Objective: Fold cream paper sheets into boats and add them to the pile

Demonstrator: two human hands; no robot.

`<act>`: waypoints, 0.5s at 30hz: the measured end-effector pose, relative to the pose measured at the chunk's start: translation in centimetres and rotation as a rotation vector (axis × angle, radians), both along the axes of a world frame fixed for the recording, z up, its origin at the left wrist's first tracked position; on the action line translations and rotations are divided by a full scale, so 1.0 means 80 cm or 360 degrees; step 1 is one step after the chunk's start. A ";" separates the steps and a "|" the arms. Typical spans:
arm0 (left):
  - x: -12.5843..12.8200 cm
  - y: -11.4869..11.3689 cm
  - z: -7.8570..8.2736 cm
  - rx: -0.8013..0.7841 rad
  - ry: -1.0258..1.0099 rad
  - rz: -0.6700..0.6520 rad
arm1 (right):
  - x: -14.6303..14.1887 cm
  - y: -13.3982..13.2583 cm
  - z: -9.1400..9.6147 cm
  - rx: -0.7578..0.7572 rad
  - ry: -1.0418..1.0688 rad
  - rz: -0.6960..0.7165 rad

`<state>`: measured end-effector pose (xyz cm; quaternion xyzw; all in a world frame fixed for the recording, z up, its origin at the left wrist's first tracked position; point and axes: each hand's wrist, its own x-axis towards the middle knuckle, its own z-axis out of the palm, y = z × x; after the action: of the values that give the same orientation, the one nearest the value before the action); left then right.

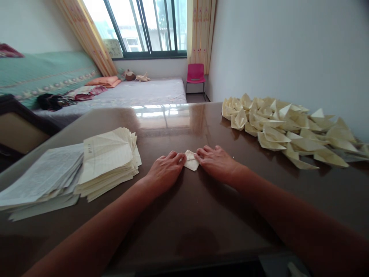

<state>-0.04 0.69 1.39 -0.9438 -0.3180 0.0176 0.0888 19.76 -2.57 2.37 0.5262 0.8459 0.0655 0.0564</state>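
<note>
Now the flat, open left hand (pixel 165 170) and right hand (pixel 216 161) pin the small cream folded paper (pixel 191 161) — press evenly for a crisp crease.

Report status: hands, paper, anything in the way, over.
Left hand and right hand flat, pressing the folded paper to the table. Sheet stack at left, folded pile at right, neither in the way.

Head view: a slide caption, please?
Left hand and right hand press a small folded paper on the table, between a sheet stack and a pile of folded shapes.
</note>
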 end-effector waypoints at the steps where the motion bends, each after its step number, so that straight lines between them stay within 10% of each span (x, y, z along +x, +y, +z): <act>1: 0.000 -0.002 0.001 0.0004 0.0025 0.0007 | -0.003 -0.005 0.002 -0.0020 -0.0037 -0.0040; 15: -0.015 0.006 0.004 -0.0080 -0.0119 -0.0028 | -0.015 -0.003 0.003 -0.0051 0.0066 -0.0171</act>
<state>-1.21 1.19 1.72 -0.9484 -0.3122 -0.0105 0.0534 18.53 -2.81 2.58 0.5710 0.8185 0.0379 0.0510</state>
